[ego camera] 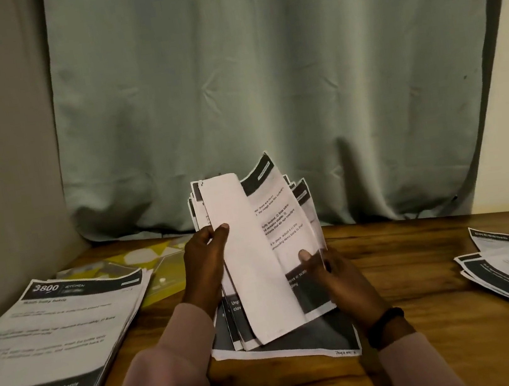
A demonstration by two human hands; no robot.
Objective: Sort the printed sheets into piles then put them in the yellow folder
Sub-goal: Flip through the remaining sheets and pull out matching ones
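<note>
Slippage is the risk: left hand [205, 259] pinches one curled front sheet [251, 259], right hand [328, 272] grips the thin, limp, fanned stack [284, 221] by thumb alone; loose pages could spill onto either sorted pile. Glossy yellow folder [159, 273] lies flat beyond the left hand

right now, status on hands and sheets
Left hand and right hand both gripping the unsorted stack. Two piles down. Yellow folder partly under left pile.
</note>
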